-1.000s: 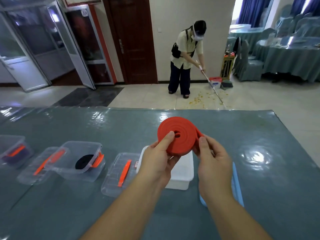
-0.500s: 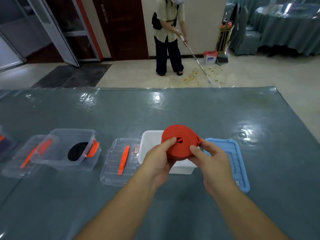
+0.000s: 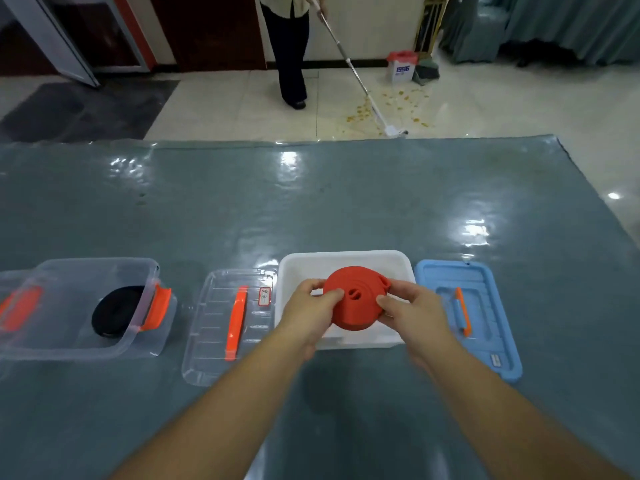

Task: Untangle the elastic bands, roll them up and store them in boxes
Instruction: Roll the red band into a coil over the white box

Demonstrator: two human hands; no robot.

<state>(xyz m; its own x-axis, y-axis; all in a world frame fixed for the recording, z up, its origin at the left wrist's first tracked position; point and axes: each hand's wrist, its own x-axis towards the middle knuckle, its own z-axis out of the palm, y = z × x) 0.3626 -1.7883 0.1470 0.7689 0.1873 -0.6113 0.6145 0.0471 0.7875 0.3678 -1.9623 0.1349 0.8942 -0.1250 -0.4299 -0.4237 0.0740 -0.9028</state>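
Note:
A rolled red elastic band (image 3: 356,299) lies almost flat over the open white box (image 3: 346,259). My left hand (image 3: 310,311) pinches its left edge and my right hand (image 3: 412,310) pinches its right edge, thumbs on top. Whether the roll touches the box floor is hidden. A rolled black band (image 3: 116,315) sits inside a clear box (image 3: 86,271) at the left.
A clear lid with an orange handle (image 3: 235,323) lies left of the white box. To the right of that box lies a blue lid (image 3: 467,313). Another clear lid (image 3: 19,306) is at the far left. Beyond the table a person (image 3: 291,46) sweeps the floor.
Both hands have lowered the red roll from upright in the air to nearly flat over the white box. The camera has tilted down toward the table.

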